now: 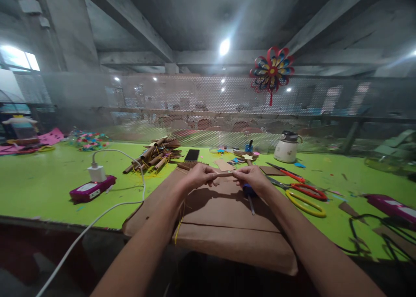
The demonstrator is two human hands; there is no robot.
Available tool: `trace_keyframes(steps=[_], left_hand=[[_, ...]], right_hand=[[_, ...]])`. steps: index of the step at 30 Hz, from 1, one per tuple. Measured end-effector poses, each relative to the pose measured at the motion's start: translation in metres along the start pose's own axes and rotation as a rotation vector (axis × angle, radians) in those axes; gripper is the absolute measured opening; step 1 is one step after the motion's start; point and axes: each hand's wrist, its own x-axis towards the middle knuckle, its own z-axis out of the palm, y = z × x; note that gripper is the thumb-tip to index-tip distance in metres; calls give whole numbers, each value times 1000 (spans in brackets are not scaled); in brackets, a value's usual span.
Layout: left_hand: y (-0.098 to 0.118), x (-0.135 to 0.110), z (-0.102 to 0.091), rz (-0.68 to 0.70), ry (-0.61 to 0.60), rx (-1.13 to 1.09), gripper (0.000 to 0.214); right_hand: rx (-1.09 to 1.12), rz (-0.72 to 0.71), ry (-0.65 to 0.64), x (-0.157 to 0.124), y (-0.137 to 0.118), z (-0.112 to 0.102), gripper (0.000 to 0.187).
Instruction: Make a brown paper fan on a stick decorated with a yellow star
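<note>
Between my two hands is a narrow folded strip of brown paper (225,174), held level by its ends. My left hand (202,175) pinches its left end, and my right hand (249,178) pinches the right end. Under them lies a large sheet of brown kraft paper (211,206), its near part hanging over the table edge. A screwdriver-like tool with a blue handle (249,190) and a thin shaft rests on the sheet by my right hand. A pleated brown paper piece (191,165) sits just beyond my left hand.
On the green table (130,191) are rolled brown paper bundles (156,154), a phone (191,155), red-handled scissors (308,191), yellow-handled scissors (305,204) and a white flask (286,147). A purple power strip (92,188) with a white cable stands left. Black cables (354,240) lie right.
</note>
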Motion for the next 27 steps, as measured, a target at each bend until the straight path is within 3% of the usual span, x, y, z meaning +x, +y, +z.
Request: trace_keyframes(steps=[8, 12, 19, 27], left_hand=[[-11, 5, -1, 79, 109, 33, 31], [-7, 3, 4, 105, 109, 7, 26], [-1, -2, 12, 30, 12, -325, 23], [-4, 2, 9, -57, 125, -597, 24]], right_hand=[[111, 47, 24, 0, -1, 2, 41], [4, -75, -22, -1, 1, 3, 38], [-86, -70, -82, 0, 4, 6, 40], [131, 9, -282, -2, 0, 1, 36]])
